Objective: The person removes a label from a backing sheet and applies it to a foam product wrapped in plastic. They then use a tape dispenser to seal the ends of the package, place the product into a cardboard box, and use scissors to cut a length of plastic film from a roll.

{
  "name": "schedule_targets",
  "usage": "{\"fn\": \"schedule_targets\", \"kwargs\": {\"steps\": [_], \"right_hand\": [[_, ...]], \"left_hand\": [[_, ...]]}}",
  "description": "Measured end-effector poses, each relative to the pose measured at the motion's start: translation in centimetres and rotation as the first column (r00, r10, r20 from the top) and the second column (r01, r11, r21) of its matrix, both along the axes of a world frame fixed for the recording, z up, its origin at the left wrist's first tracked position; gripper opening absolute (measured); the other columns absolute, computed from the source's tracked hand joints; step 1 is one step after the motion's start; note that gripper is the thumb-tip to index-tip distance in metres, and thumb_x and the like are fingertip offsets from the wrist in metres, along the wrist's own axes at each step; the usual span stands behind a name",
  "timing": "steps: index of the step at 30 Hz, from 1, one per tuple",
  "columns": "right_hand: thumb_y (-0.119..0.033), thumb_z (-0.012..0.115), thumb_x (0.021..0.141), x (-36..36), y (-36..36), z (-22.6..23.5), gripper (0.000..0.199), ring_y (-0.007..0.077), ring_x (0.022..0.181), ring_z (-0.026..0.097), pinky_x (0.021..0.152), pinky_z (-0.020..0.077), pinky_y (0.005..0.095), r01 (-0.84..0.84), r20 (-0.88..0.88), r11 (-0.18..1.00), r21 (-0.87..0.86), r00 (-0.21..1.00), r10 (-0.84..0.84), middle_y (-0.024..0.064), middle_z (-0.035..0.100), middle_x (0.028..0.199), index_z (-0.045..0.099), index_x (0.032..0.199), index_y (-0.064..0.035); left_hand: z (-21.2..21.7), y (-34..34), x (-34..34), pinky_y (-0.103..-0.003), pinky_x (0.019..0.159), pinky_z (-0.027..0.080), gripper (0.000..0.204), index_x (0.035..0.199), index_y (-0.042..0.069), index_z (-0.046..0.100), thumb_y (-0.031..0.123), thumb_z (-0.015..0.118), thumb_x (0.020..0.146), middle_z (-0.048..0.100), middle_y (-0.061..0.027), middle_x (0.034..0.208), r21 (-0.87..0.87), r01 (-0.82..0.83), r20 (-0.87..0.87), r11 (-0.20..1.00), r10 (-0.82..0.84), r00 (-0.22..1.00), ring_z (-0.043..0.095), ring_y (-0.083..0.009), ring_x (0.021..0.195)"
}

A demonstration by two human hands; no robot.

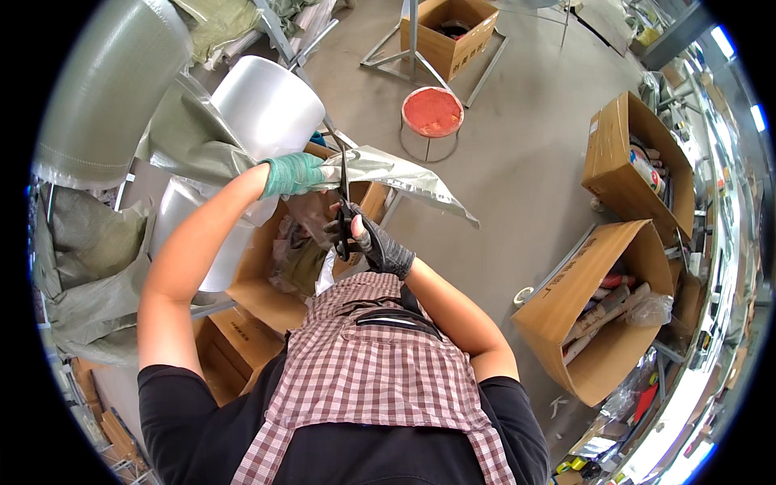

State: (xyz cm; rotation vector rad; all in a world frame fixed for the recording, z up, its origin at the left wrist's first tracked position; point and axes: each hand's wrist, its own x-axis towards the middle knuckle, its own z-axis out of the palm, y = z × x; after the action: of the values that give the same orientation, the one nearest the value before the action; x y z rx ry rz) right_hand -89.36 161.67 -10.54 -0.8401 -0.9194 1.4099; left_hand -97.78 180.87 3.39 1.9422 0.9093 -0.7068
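My left hand (293,175), in a green glove, is closed on a silvery-grey plastic sheet (396,172), whose pointed end hangs off to the right. In my right hand (381,246), in a dark grey glove that leaves some fingertips bare, is a pair of black-handled scissors (343,190). The blades point away from me and cross the sheet just right of my left hand. Whether the sheet lies between the two blades, I cannot tell. Below my hands stands an open cardboard box (257,279) with crumpled plastic and olive material inside.
A shiny white roll (267,105) and a large grey-green roll (109,93) lie to the left. A red-topped stool (432,111) stands ahead, near a far cardboard box (457,52) by a metal frame. Two filled cardboard boxes (558,299) line the right side.
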Motion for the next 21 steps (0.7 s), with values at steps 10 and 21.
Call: {"fn": "schedule_targets", "kwargs": {"steps": [10,21], "right_hand": [[-0.062,0.05,0.087,0.6,-3.2,5.0,0.066,0.0069,0.065,0.039,0.057,0.0347,0.0219,-0.036,-0.003,0.999,-0.01,0.999,0.036,-0.0009,0.043,0.081,0.043,0.122,-0.0058],[-0.065,0.051,0.085,1.3,-3.4,5.3,0.072,0.0113,0.084,0.043,0.079,0.0384,0.0264,0.042,0.231,0.997,-0.063,0.973,-0.027,0.0031,0.047,0.092,0.045,0.119,-0.0013]], "left_hand": [[-1.3,-0.6,-2.3,-0.032,0.1,0.036,0.082,0.141,0.006,0.025,-0.001,0.072,0.074,0.041,-0.0063,0.133,-0.568,-0.106,0.252,0.816,0.295,0.922,0.04,-0.0137,0.119],[-3.9,-0.7,-1.6,-0.033,0.098,0.042,0.095,0.144,0.016,0.021,-0.01,0.073,0.068,0.045,-0.0055,0.133,-0.696,0.034,0.367,0.717,0.315,0.875,0.045,-0.0155,0.118]]}}
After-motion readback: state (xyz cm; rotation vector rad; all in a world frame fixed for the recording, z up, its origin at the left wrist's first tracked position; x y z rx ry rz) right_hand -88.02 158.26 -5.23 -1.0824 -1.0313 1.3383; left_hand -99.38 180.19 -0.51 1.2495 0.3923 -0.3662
